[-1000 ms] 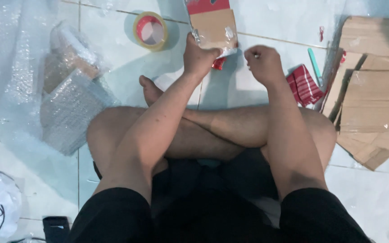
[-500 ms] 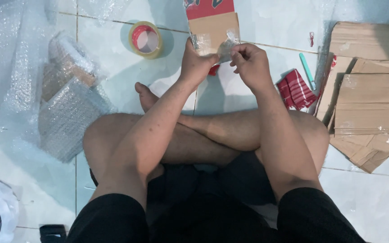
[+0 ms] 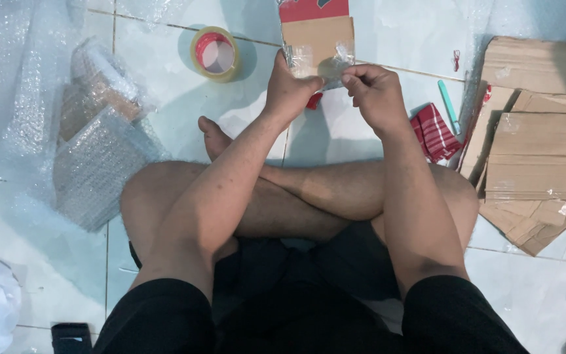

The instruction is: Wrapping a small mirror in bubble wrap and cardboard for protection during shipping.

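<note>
I sit cross-legged on a pale tiled floor. A brown cardboard box with a red upper part lies in front of me. My left hand grips its near left edge, where clear tape clings to the flap. My right hand pinches a strip of clear tape at the box's near right corner, fingers closed on it. A small red scrap shows under the box between my hands.
A roll of clear tape lies to the left of the box. Bubble-wrapped parcels sit at left. Flattened cardboard pieces are stacked at right, with a red striped packet and a teal cutter beside them.
My right hand moved left from the bare floor to the box's near right corner and took hold of the tape. My left hand stayed on the box edge.
</note>
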